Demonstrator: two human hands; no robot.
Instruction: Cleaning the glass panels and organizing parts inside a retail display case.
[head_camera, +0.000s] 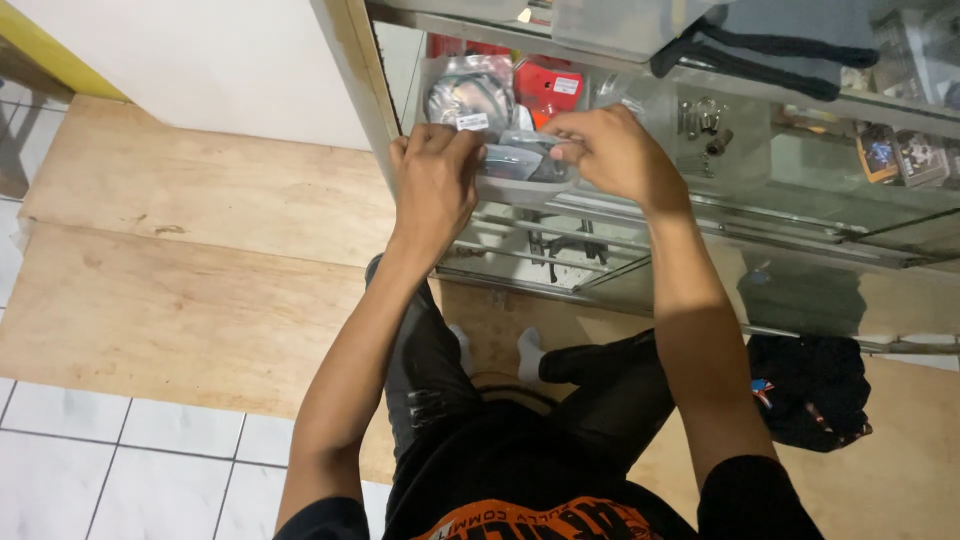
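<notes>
Two hands are held up against a glass display cabinet (700, 215), the largest thing in view, whose shelves spread beyond and to the right of the fingers. Below the fingers a stepped wooden platform (190, 280) is seen, with white floor tiles (110, 460) nearer still, and a dark bundle of cloth (810, 385) is left on the wood down to the right. Above and right of the fingers, a dark folded fabric item (760, 50) is laid on the cabinet top.

A shallow grey tray (520, 185) is held at the cabinet's edge, just under both sets of fingers, apparently so that small packets can be stood upright in it and sorted through. The left hand (432, 185) is curled over the tray's near-left side, its fingers (440, 140) closed on the top edge of a clear plastic packet (470, 95) holding a coiled dark cable, marked by a small white rectangular label at its lower edge. The right hand (610, 155) is bent in from the right, its fingers (565, 150) pinched together on another small clear packet (525, 150) in the tray. Just beyond the fingers a red packet (548, 88) with a white rectangular label is stood. Small carded items (900, 150) are shelved far right of the fingers
</notes>
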